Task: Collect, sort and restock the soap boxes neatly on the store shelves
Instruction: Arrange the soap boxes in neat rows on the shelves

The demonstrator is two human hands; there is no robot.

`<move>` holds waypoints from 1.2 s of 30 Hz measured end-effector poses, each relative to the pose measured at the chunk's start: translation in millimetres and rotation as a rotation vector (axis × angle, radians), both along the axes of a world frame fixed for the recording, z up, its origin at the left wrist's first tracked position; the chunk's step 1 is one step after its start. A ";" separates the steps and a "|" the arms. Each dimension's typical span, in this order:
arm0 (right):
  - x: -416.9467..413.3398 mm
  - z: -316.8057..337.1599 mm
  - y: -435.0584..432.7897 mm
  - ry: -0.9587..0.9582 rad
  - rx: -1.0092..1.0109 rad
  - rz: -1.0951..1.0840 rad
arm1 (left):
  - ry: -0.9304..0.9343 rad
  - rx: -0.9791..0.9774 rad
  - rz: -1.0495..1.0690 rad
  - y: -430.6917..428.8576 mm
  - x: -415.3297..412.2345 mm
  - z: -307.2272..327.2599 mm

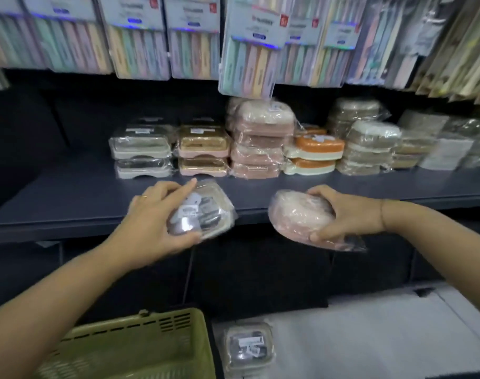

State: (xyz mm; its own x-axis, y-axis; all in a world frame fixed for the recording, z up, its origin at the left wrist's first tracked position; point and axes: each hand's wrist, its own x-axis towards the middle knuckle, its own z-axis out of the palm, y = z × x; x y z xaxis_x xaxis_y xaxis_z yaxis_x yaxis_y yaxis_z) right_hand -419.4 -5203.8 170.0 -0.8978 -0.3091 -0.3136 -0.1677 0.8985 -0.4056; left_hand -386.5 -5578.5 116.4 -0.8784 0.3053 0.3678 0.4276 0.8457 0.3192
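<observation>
Left hand (156, 217): fingers and thumb curled round a grey soap box (203, 212) in clear film, held tilted over the front edge of the shelf (69, 198); a ring shows on one finger.
Right hand (350, 214): fingers wrapped round a pink soap box (301, 214) in film, just in front of the shelf's edge; the two held boxes do not touch.
Open room: bare board runs along the shelf's left end and in a strip between the stacks and the front edge.
On the shelf, left to right: two grey-white boxes (141, 151) stacked, two tan-lidded boxes (203, 151), four pink boxes (260, 140), two orange boxes (312, 154) in front; the olive boxes (370, 146) beyond are too blurred to count.
Above the shelf: hanging pastel packs (140, 36), one row.
Below the shelf: one green basket (140, 348); one more grey box (248, 348) lies just right of it on the white floor.
</observation>
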 end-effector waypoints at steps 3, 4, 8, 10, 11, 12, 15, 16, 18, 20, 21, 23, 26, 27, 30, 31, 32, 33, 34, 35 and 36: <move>-38.9 -5.0 -34.2 0.228 -0.048 -0.007 | -0.028 -0.044 0.106 -29.8 -19.3 6.3; -51.6 -10.3 -43.9 0.261 -0.036 -0.016 | -0.039 -0.061 0.127 -36.7 -24.7 5.8; -87.6 -28.1 -62.8 0.273 -0.016 -0.083 | -0.115 -0.032 0.145 -48.0 -40.5 1.8; -94.4 -32.2 -62.8 0.315 -0.015 -0.086 | -0.138 0.004 0.121 -48.7 -47.5 -1.0; -97.4 -34.4 -64.3 0.352 -0.001 -0.079 | -0.148 0.024 0.107 -52.1 -52.0 -3.5; -99.5 -36.4 -64.4 0.389 0.013 -0.084 | -0.152 0.048 0.087 -55.0 -56.0 -5.8; -93.7 -41.9 -71.0 0.506 0.015 -0.118 | -0.179 0.167 0.045 -61.5 -62.5 -8.5; -89.7 -44.2 -74.3 0.542 0.034 -0.120 | -0.181 0.193 0.043 -62.5 -63.4 -8.5; -80.0 -47.2 -84.8 0.591 0.092 -0.107 | -0.156 0.202 0.052 -65.1 -64.8 -9.1; -69.9 -45.5 -104.4 0.625 0.042 -0.050 | -0.114 0.191 0.092 -74.5 -64.8 -12.8; -65.9 -42.2 -117.7 0.634 -0.020 0.001 | -0.093 0.192 0.124 -82.5 -63.8 -15.2; -62.2 -34.0 -149.9 0.612 -0.127 0.125 | -0.077 0.206 0.195 -105.1 -61.0 -21.3; -69.5 -25.2 -201.9 0.486 -0.177 0.278 | -0.144 0.173 0.305 -146.8 -53.5 -30.8; -74.7 -23.3 -216.6 0.437 -0.176 0.308 | -0.173 0.131 0.326 -158.3 -50.8 -33.5; -91.4 -25.4 -247.0 0.284 -0.181 0.344 | -0.200 -0.030 0.363 -175.5 -46.2 -39.6; -95.2 -27.7 -252.5 0.254 -0.192 0.346 | -0.197 -0.070 0.375 -175.9 -45.4 -40.7; -97.4 -29.7 -255.9 0.244 -0.208 0.347 | -0.193 -0.099 0.386 -174.7 -44.8 -41.4; -96.7 -30.4 -257.6 0.253 -0.220 0.343 | -0.188 -0.114 0.397 -173.2 -44.5 -42.2; -95.1 -28.9 -257.9 0.273 -0.229 0.339 | -0.180 -0.120 0.405 -171.7 -44.4 -42.9; -92.6 -24.0 -257.8 0.303 -0.241 0.339 | -0.176 -0.123 0.411 -170.8 -44.8 -43.3; -91.3 -16.8 -258.3 0.344 -0.271 0.337 | -0.175 -0.127 0.412 -170.8 -45.4 -43.7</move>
State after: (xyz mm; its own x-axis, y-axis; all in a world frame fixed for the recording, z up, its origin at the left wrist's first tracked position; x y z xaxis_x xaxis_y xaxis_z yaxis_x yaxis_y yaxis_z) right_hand -510.7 -5462.0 153.2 -0.7721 -0.6258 0.1108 -0.5914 0.6435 -0.4860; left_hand -431.9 -5749.3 72.7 -0.9813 -0.0496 0.1859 -0.0036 0.9708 0.2398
